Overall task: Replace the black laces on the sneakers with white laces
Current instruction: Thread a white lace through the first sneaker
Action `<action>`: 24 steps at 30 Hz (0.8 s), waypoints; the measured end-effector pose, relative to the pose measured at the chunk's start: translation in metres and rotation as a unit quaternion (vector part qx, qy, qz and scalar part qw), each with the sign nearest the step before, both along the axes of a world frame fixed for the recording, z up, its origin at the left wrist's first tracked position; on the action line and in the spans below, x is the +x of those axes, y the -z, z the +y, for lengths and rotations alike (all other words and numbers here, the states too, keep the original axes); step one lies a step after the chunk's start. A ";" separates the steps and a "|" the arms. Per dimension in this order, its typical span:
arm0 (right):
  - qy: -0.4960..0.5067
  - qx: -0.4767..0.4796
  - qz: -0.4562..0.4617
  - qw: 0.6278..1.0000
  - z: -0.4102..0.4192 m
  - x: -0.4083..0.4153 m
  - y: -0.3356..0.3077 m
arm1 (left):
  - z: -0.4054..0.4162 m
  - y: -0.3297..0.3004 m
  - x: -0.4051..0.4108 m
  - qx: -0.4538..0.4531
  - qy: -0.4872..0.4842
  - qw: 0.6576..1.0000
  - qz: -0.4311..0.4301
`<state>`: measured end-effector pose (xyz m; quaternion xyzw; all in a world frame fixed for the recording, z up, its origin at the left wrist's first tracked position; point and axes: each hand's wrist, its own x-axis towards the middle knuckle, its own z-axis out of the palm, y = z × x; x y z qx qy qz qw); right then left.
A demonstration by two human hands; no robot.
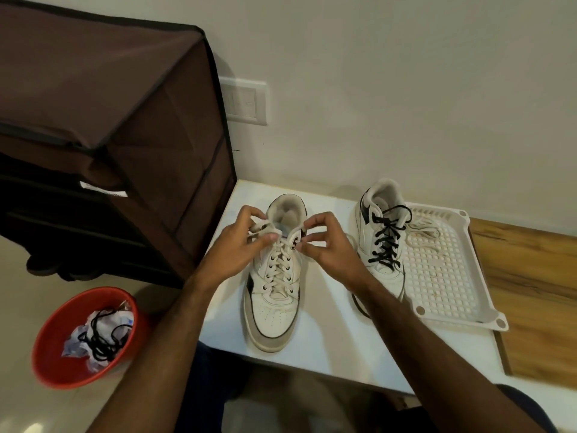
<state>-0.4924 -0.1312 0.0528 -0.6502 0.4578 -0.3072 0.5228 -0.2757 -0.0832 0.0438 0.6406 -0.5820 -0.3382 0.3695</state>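
A white sneaker (274,310) stands on the white table (327,354), toe towards me, threaded with a white lace (278,270). My left hand (240,245) pinches the lace's left end near the collar. My right hand (324,242) pinches the lace's right end by the top eyelet. A second white sneaker (379,232) to the right carries a black lace (386,242). Another white lace (426,229) lies in the tray behind it. A removed black lace (101,339) sits in the red tub.
A white perforated tray (449,276) lies at the table's right, over a wooden surface (530,276). A red tub (87,335) with crumpled paper stands on the floor at left. A brown fabric shoe rack (109,126) rises behind it, against the wall.
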 end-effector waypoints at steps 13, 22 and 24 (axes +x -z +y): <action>-0.023 -0.041 0.184 0.982 -0.004 0.004 -0.008 | -0.001 0.002 -0.012 -0.095 -0.128 0.987 0.005; -0.122 -0.020 0.251 0.960 -0.019 -0.002 -0.032 | 0.019 -0.009 0.019 -0.068 -0.161 0.984 -0.041; -0.154 0.014 0.275 0.949 -0.017 -0.002 -0.040 | 0.022 -0.021 0.020 -0.081 -0.144 0.986 -0.032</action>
